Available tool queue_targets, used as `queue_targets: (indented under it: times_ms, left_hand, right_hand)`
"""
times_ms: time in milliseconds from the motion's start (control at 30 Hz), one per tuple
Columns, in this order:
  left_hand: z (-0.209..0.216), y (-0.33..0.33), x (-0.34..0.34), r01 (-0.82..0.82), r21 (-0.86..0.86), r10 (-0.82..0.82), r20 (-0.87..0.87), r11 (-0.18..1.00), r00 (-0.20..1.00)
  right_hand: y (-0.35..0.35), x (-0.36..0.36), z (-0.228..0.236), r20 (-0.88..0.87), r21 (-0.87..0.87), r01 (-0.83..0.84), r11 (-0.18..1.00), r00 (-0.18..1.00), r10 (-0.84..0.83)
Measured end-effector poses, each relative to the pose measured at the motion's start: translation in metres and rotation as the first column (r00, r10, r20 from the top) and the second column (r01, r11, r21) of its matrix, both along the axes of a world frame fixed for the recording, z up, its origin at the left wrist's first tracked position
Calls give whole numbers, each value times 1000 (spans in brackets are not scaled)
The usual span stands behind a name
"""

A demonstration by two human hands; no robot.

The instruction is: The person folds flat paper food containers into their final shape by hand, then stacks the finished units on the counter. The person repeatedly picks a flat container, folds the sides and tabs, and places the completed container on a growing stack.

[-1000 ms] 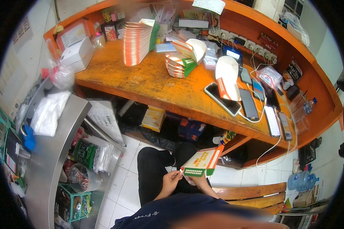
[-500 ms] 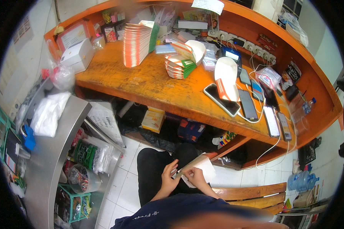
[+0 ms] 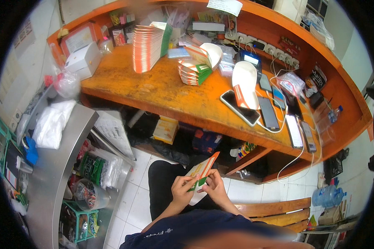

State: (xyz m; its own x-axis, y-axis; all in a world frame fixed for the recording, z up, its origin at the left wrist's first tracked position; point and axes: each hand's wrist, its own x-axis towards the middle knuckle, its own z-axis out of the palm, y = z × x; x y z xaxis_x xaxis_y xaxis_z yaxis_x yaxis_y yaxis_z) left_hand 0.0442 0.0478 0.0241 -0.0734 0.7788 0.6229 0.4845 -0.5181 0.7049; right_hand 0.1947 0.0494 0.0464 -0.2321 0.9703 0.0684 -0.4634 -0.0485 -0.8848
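Over my lap I hold a flat paper food carton [image 3: 202,167], printed orange and green, with a white part hanging below it. My left hand [image 3: 182,191] is closed on its left edge. On the right side, my right hand [image 3: 215,189] pinches the carton near its green band, thumb toward me. Ahead on the wooden desk stand a tall stack of nested cartons [image 3: 147,47] and a shorter stack of cartons [image 3: 194,71]. An opened white carton [image 3: 245,79] lies to their right, partly over a phone [image 3: 240,108].
Several more phones with white charging cables [image 3: 278,131] lie along the right of the orange desk [image 3: 153,93]. Steel counter [image 3: 64,166] on my left carries a white plastic bag [image 3: 54,124]. A slatted wooden bench [image 3: 274,209] is at my right, water bottles [image 3: 328,197] beyond it.
The carton has turned to bring its orange and green printed face into view, and its tip now points up and away. Both hands have shifted with it, my right hand now higher.
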Motion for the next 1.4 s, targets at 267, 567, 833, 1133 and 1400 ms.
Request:
queue_targets:
  times_ms: [267,567,833,1133,1400]
  left_hand:
    - [1,0,-16,286,-51,-224,496,957,839]
    - [-7,2,9,356,-88,-99,875,930,474]
    - [-10,1,10,454,-55,-218,823,889,525]
    - [-14,1,12,554,19,-374,756,832,536]
    - [-17,0,9,288,-148,-189,471,946,862]
  right_hand:
    - [7,5,19,328,-59,185,981,932,-156]
    - [0,-32,-15,357,359,304,882,829,-431]
    - [5,-20,-10,214,28,152,988,965,-155]
    - [12,-6,-13,295,-96,0,995,955,29]
    - [5,-26,-16,195,-238,18,971,980,30]
